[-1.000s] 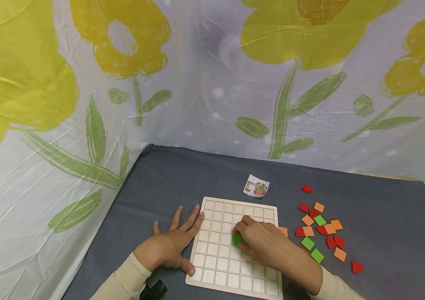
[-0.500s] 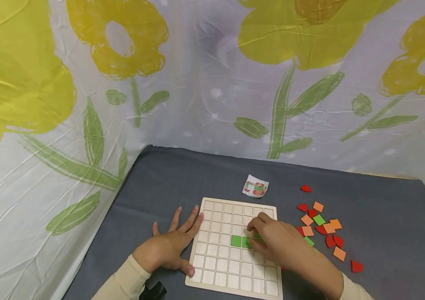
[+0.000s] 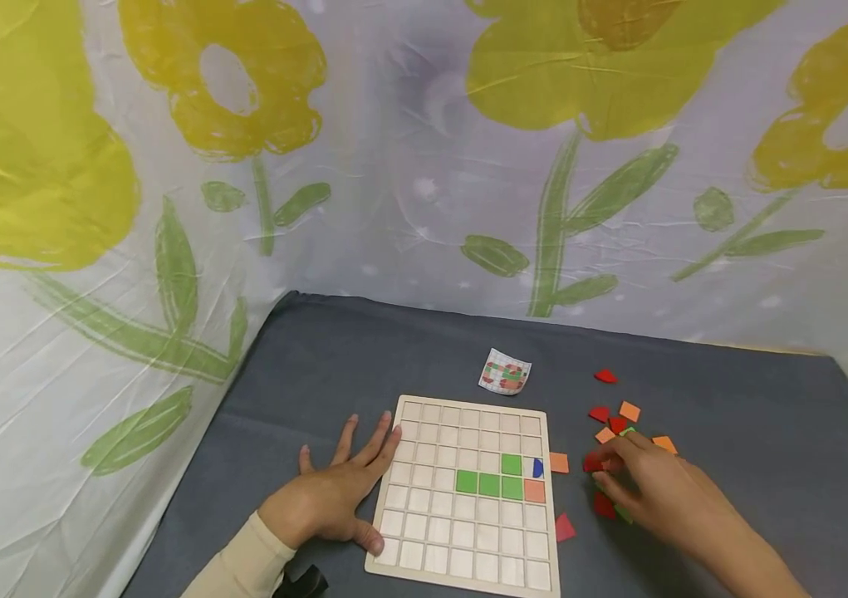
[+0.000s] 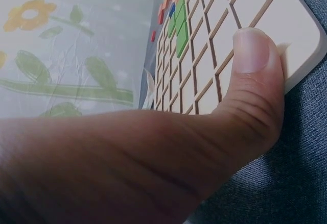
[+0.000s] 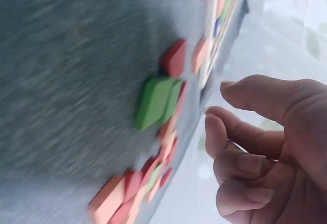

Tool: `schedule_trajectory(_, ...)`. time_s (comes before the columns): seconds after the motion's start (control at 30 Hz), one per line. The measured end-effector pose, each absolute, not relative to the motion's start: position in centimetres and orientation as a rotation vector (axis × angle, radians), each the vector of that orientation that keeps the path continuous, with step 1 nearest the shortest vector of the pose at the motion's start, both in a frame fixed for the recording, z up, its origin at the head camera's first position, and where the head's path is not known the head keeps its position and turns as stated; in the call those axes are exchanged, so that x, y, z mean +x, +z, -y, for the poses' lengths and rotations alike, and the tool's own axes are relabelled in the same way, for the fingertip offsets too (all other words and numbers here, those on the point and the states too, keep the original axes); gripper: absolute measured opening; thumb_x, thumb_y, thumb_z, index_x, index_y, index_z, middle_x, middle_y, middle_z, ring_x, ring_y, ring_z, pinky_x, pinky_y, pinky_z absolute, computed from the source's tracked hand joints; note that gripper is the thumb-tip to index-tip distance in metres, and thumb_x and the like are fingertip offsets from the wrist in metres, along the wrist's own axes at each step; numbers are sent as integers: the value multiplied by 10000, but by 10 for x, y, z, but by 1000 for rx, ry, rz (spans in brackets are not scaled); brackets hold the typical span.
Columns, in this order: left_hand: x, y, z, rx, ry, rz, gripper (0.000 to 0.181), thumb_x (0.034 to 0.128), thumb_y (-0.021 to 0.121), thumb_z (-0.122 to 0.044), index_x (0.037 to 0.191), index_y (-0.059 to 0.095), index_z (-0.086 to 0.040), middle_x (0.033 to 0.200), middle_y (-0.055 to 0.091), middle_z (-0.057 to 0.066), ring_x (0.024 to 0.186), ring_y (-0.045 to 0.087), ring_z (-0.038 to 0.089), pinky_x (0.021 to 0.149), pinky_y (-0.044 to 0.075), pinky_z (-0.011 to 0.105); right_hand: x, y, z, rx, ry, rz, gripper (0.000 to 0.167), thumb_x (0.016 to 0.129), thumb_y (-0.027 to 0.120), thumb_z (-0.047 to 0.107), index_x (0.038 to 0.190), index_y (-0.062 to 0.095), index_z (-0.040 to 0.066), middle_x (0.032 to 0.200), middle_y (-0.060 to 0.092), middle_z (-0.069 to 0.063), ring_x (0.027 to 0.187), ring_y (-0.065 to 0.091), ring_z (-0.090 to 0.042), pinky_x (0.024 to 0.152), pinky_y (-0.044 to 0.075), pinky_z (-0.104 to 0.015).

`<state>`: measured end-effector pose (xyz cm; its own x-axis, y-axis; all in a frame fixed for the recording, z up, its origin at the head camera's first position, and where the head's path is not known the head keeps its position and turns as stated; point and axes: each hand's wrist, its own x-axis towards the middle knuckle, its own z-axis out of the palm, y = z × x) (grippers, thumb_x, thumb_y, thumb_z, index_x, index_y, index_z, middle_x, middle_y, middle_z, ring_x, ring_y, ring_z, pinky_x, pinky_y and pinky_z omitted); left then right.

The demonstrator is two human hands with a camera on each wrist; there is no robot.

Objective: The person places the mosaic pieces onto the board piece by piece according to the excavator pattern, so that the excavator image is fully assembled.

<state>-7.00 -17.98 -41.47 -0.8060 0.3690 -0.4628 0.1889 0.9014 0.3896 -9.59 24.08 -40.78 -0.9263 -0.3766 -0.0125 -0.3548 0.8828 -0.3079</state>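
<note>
Your left hand (image 3: 326,502) lies spread, touching the left edge of the wooden grid board (image 3: 438,502). Your right hand (image 3: 663,486), fingers loosely bent, thumb and index apart, grips nothing visible above loose tiles (image 3: 618,424) right of the board. Four green tiles (image 3: 489,485) sit in cells.

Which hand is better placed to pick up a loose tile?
Likely the right hand: it is by the loose tiles, while the left hand touches the left edge of the board.
</note>
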Motion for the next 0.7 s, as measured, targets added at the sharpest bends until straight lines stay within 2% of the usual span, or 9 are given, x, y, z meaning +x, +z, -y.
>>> schedule_trajectory(0.3,-69,-415,181,404,438,-2526,1397,669,929,-517,1724,48,-267,1780,-125,-31,1608,-165,424,1003,54,956,-93,-419,-263,-591,-407,-2996,257,853,893,227,1063,749,203,925,624,144,770,574,-20,593,500,-303)
schedule_trajectory(0.53,-69,-414,182,413,440,-2525,1398,672,929,-518,1725,46,-256,1781,-118,-20,1608,-155,434,995,58,960,-88,-423,-260,-638,-453,-3024,262,842,903,224,1039,732,245,982,668,155,840,676,-43,599,518,-312)
schedule_trajectory(0.7,-70,-415,181,415,440,-2523,1387,681,929,-514,1724,50,-264,1782,-117,-27,1609,-157,430,1002,63,956,-88,-425,-256,-629,-441,-3010,261,848,906,241,1040,731,253,984,651,150,808,675,-39,587,505,-304)
